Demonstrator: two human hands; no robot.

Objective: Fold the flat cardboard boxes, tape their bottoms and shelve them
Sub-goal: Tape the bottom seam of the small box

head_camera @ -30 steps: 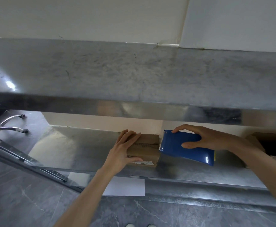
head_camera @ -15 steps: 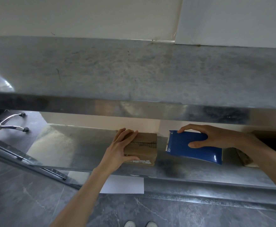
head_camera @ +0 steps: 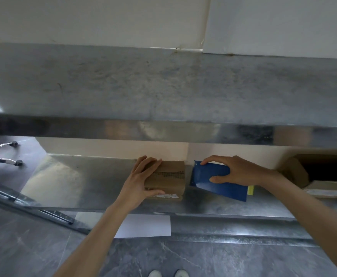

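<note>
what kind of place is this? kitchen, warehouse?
Probably a packing or storage workroom, not certain. Clues: a two-tier stainless steel bench, a small cardboard box and blue packet on its lower shelf, another open carton at right, an office-chair base at left.

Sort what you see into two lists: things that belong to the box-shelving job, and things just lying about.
Job: small cardboard box, gripped by the left hand; lower shelf under it; open cardboard box at far right.
Lying about: blue packet, though the right hand holds it; white paper on the floor; chair base with castors.
</note>
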